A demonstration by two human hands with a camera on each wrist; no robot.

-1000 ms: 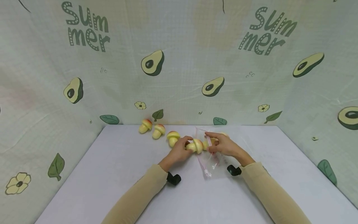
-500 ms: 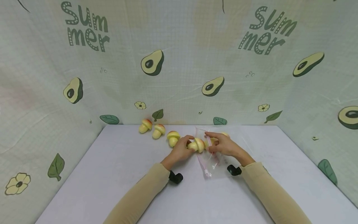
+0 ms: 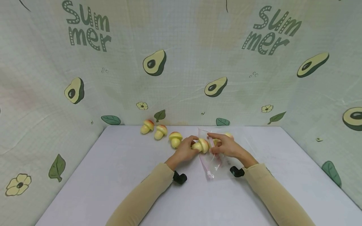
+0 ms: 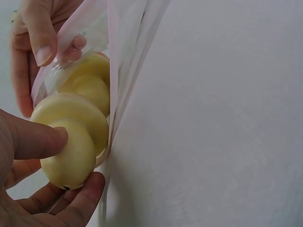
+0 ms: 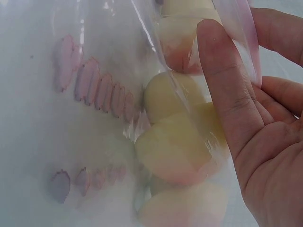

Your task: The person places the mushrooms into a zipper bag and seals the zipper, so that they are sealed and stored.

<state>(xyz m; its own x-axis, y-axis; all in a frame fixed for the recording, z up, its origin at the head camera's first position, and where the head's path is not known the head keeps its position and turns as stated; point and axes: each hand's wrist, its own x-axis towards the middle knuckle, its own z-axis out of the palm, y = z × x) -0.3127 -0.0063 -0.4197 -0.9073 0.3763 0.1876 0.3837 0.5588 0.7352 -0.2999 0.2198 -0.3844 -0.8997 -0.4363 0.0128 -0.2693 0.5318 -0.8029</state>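
My left hand [image 3: 185, 150] grips a yellow toy mushroom [image 3: 201, 145] with a reddish tinge on its cap. In the left wrist view the thumb lies on the stem and the fingers are underneath, with the cap at the mouth of a clear plastic zip bag [image 4: 128, 42]. My right hand [image 3: 227, 147] pinches the bag's pink-edged rim between thumb and fingers, keeping the mouth apart. Through the film in the right wrist view, several mushrooms [image 5: 175, 146] show, the nearest ones beside the thumb. Part of the bag is hidden behind my right hand.
Three more toy mushrooms stand or lean in a slanting row at the back left: one [image 3: 147, 126] farthest, another [image 3: 160, 132], and one [image 3: 175, 140] close to my left hand. A patterned cloth [image 3: 181, 62] hangs behind the white table [image 3: 113, 175].
My left hand has moved a little to the right and away from me, carrying the mushroom up to the bag's mouth. The right hand stays in place on the bag.
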